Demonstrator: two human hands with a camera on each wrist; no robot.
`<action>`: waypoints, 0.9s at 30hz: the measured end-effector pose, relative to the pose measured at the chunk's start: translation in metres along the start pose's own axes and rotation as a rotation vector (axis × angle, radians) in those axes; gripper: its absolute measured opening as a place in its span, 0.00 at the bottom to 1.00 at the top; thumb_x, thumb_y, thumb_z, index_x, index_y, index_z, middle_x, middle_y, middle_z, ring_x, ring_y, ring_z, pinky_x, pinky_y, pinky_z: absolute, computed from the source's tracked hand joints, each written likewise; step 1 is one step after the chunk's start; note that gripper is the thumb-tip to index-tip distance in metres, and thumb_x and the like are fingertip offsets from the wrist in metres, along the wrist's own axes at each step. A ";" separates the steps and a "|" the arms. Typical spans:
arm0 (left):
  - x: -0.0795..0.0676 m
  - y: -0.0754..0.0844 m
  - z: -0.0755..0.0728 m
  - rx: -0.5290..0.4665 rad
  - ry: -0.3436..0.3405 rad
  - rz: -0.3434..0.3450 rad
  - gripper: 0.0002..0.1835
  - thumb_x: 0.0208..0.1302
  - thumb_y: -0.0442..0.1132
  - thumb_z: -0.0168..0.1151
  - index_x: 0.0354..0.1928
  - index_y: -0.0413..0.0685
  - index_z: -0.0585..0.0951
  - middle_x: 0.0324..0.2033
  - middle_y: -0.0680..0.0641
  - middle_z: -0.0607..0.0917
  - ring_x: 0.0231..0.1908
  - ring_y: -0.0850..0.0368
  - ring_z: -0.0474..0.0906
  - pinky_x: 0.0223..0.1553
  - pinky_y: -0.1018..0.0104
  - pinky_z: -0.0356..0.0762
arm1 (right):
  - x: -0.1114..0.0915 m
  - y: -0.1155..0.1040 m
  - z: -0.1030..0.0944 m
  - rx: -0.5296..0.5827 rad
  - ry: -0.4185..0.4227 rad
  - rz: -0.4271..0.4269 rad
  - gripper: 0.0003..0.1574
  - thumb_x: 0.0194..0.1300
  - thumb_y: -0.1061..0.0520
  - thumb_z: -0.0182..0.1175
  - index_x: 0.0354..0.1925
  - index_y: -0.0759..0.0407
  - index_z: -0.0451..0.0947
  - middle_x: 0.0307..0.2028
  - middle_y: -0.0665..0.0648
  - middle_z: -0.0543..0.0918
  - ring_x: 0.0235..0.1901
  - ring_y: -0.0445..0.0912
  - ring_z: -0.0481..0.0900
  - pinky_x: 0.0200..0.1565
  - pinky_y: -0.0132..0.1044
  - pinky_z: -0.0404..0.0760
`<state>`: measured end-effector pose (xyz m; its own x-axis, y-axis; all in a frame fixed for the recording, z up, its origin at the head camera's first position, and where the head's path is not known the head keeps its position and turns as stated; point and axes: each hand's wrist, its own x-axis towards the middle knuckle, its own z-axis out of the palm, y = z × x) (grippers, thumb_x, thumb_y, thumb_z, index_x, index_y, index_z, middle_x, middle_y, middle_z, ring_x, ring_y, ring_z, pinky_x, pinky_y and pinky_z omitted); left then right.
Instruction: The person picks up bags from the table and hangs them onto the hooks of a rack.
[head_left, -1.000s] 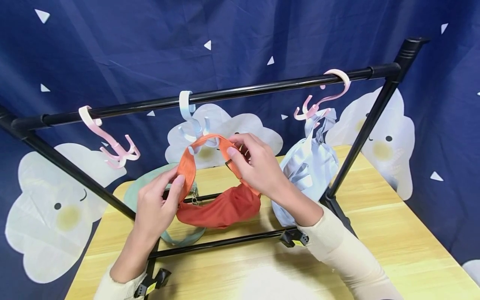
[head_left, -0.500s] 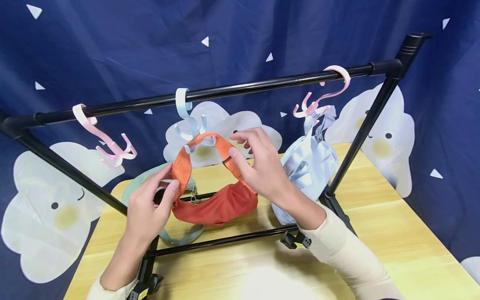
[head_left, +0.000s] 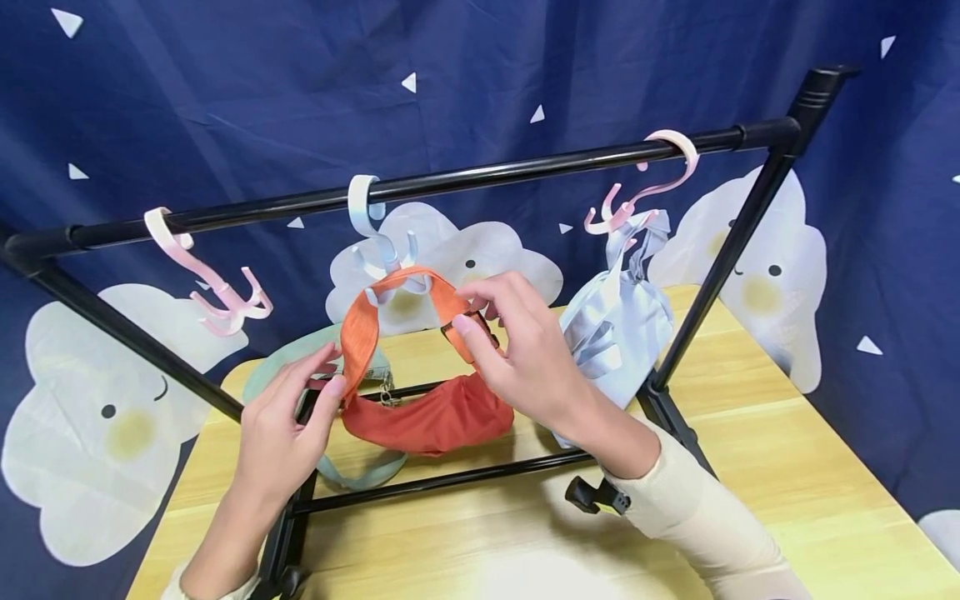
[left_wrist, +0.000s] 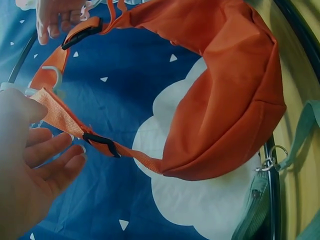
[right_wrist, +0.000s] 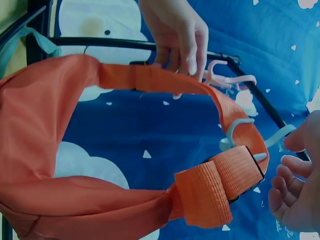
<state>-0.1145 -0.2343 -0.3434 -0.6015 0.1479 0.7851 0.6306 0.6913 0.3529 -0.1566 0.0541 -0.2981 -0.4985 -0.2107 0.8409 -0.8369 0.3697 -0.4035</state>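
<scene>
A red-orange waist bag point(head_left: 431, 417) hangs by its orange strap point(head_left: 360, 335) from a pale blue swivel hook point(head_left: 384, 247) on a black rail. My left hand point(head_left: 281, 425) is at the strap's left side, thumb and fingers spread apart; the left wrist view shows its fingers loose beside the webbing. Over on the strap's right side, near a dark buckle point(head_left: 483, 327), is my right hand point(head_left: 525, 350). From the right wrist, that hand point(right_wrist: 300, 185) appears loosely bent, with a gap between it and the strap.
Pink hooks hang at left point(head_left: 225, 292) and right point(head_left: 626, 212). A pale blue bag point(head_left: 618, 325) hangs from the right one. Behind the waist bag, a green bag point(head_left: 288, 362) lies on the wooden table point(head_left: 765, 467). The rack's lower bar point(head_left: 450, 481) crosses below.
Both hands have loosened from the strap and the left has drawn slightly left and down. The strap's buckle has turned more into view beside the right hand. The bag stays on the hook.
</scene>
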 end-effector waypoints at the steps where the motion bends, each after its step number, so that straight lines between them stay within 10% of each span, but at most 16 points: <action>1: -0.001 0.000 -0.001 0.001 -0.005 -0.002 0.26 0.62 0.29 0.69 0.64 0.41 0.82 0.52 0.41 0.89 0.47 0.60 0.84 0.55 0.87 0.73 | 0.000 -0.001 0.000 0.000 -0.007 -0.004 0.13 0.70 0.61 0.64 0.50 0.64 0.80 0.41 0.58 0.82 0.40 0.48 0.77 0.40 0.36 0.77; 27: -0.022 -0.008 -0.016 0.132 -0.156 -0.022 0.24 0.59 0.29 0.71 0.60 0.39 0.84 0.53 0.39 0.89 0.52 0.44 0.84 0.67 0.89 0.60 | -0.026 -0.023 0.024 -0.013 -0.168 -0.110 0.15 0.71 0.57 0.63 0.53 0.61 0.79 0.48 0.56 0.83 0.48 0.47 0.80 0.52 0.37 0.80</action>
<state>-0.0984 -0.2545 -0.3548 -0.6892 0.2325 0.6863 0.5530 0.7808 0.2908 -0.1302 0.0297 -0.3193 -0.4359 -0.3984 0.8071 -0.8860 0.3478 -0.3068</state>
